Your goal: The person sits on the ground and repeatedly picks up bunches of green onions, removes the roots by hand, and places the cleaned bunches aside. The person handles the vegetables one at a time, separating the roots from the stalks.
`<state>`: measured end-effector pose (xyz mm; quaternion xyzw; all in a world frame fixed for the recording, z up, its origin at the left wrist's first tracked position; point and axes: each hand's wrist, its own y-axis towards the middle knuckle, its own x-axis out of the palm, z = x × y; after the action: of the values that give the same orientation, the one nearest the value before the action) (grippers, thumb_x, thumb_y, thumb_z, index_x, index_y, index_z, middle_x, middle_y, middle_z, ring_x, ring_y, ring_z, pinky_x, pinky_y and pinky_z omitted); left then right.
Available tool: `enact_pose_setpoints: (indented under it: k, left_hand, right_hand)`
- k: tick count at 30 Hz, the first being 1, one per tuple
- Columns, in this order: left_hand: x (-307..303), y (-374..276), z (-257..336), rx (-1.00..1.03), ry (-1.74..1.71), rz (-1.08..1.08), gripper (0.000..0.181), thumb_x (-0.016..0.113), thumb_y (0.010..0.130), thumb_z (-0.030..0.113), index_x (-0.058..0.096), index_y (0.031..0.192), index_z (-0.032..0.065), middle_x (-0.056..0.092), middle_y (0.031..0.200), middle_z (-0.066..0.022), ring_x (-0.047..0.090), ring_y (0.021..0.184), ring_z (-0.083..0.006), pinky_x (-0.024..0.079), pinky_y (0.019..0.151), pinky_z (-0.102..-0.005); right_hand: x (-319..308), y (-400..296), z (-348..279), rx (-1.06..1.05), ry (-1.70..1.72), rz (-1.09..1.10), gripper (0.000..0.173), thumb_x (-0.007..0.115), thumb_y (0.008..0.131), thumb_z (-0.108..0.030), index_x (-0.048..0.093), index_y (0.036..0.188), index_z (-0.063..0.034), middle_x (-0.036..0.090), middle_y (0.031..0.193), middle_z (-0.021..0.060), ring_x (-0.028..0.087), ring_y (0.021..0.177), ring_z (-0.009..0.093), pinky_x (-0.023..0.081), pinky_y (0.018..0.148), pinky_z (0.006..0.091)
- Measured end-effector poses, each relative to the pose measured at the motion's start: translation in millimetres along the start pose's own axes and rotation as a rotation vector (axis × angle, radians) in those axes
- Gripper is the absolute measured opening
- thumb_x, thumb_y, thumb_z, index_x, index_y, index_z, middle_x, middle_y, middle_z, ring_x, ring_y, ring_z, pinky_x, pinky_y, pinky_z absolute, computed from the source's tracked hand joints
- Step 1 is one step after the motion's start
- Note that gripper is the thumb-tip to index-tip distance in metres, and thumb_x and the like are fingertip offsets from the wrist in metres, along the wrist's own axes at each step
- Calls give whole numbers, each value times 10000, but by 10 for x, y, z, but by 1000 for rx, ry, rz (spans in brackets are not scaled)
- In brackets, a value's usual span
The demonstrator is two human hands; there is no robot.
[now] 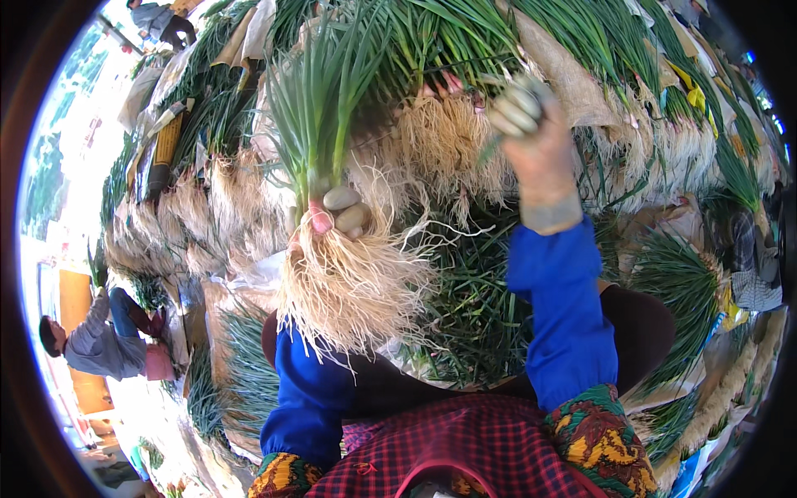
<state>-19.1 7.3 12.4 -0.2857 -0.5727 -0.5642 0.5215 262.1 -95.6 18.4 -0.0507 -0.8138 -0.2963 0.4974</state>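
My left hand (347,208) grips a bunch of green onions (319,218) at its pink bases. Only the pale, covered fingertips show; the rest is hidden behind the long tan roots (355,280). Green leaves (317,112) stand up from the grip. My right hand (529,124) is raised to the right, blurred, its fingers curled and pale-covered, with a beige band at the wrist. Bits of green show beside its fingers, but whether it holds them is unclear. Just behind it lies a pile of onions (454,118) with hanging roots.
Loose green leaves (476,299) cover the ground between my knees. Rows of rooted onions (218,193) run along the far side, with sacking (560,68) among them. More bundles lie left (249,361) and right (675,280). A person (109,342) sits at the left.
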Motion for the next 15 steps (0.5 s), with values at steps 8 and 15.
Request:
enact_pose_setpoints:
  k: [8, 15]
  left_hand:
    - [-40, 25, -304, 165, 5, 139, 327, 530, 919, 272, 507, 1184, 83, 509, 1014, -46, 447, 731, -127, 465, 703, -299]
    - [-148, 93, -392, 163, 74, 182, 498, 555, 887, 341, 453, 1283, 57, 538, 1076, -107, 502, 752, -158, 481, 654, -321]
  right_hand:
    - [-94, -856, 560, 100, -1891, -151, 358, 499, 931, -297, 588, 1145, -24, 657, 827, 71, 635, 706, 163, 493, 629, 265]
    - [527, -161, 929, 553, -408, 214, 370, 505, 941, -379, 625, 987, -32, 577, 685, -10, 530, 557, 80, 454, 505, 235]
